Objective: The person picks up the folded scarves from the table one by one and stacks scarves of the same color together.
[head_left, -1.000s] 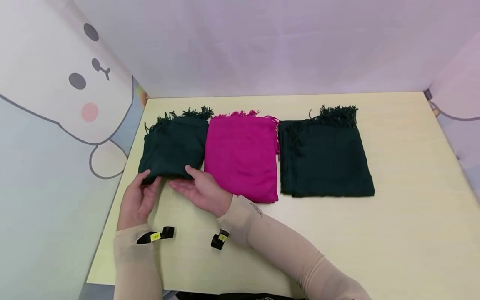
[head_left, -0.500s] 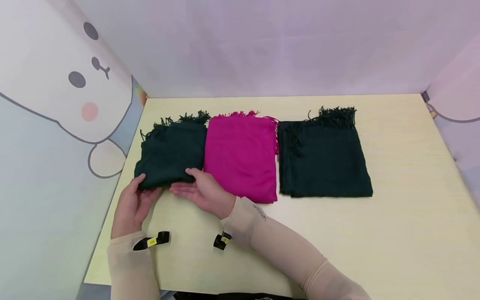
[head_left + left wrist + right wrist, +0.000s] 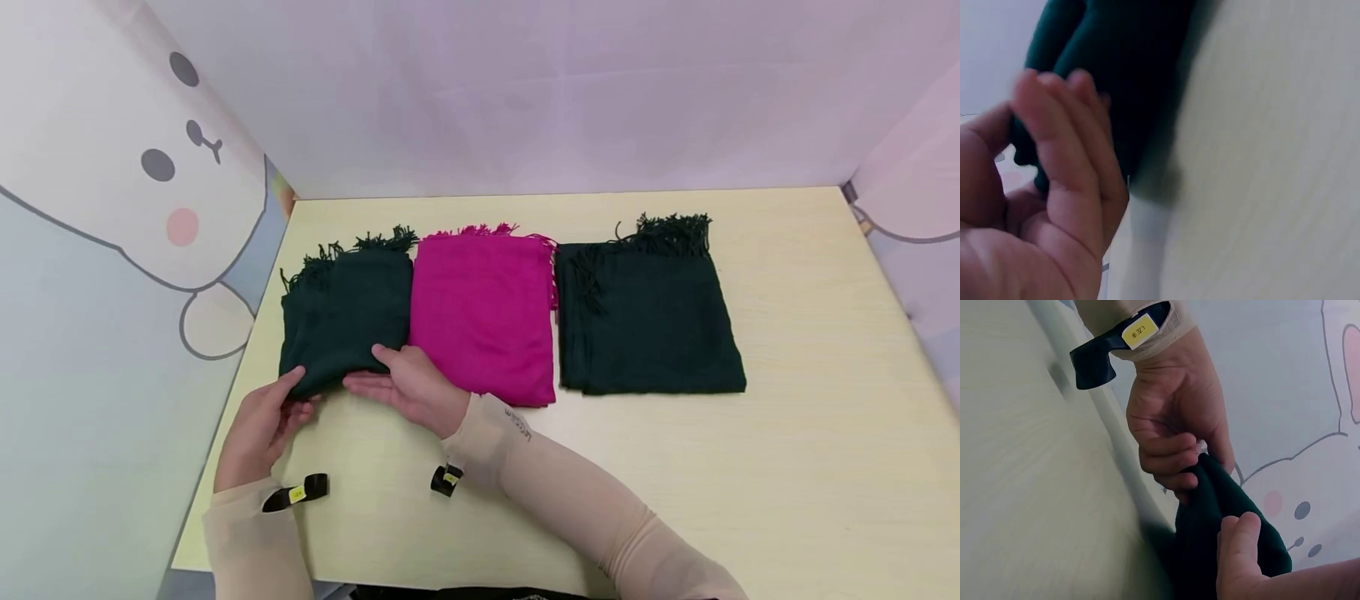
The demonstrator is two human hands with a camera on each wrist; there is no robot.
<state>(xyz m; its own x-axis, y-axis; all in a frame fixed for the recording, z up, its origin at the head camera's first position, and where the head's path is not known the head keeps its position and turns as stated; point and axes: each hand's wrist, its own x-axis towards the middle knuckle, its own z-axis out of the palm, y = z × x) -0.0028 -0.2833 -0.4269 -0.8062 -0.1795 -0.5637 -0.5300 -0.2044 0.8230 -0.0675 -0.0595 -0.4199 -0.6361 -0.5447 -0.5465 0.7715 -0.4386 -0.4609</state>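
Note:
A folded dark green fringed scarf [image 3: 348,308] lies at the left of the table, its near edge lifted. My left hand [image 3: 258,429] pinches its near left corner, thumb on top and fingers underneath. Farther right along that edge, my right hand [image 3: 420,387] holds the scarf with its thumb above and fingers stretched below. In the right wrist view the left hand [image 3: 1169,419] has its fingers curled at the corner, and the right hand [image 3: 1241,562] overlaps the cloth. The left wrist view shows the left hand [image 3: 1063,206] against the raised green cloth [image 3: 1129,75].
A folded magenta scarf [image 3: 483,317] lies right beside the green one, under the right hand's side. Beyond it is a second folded dark green scarf [image 3: 652,325] with fringe at its far edge. The pale table [image 3: 825,400] meets cloth-covered walls [image 3: 510,100] behind and at the sides.
Both hands keep hold of the green scarf. Its near edge has come toward the person; the left hand has moved nearer the body, the right hand only slightly.

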